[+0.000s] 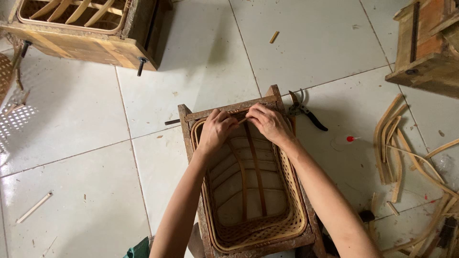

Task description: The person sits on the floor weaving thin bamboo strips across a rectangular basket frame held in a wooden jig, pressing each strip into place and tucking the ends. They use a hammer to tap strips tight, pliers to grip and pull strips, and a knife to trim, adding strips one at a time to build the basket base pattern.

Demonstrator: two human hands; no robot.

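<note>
From the head view, a woven bamboo basket is being held inside a wooden frame on the tiled floor. At its far rim, a thin bamboo strip is being pinched by the left hand and the right hand, each grip closed narrowly on it. Pruning shears are lying just beside the frame, and loose bamboo strips are scattered to the right.

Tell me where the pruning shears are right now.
In the head view, the pruning shears lie on the white tiled floor, just right of the wooden frame holding the woven basket, near the right hand.
</note>
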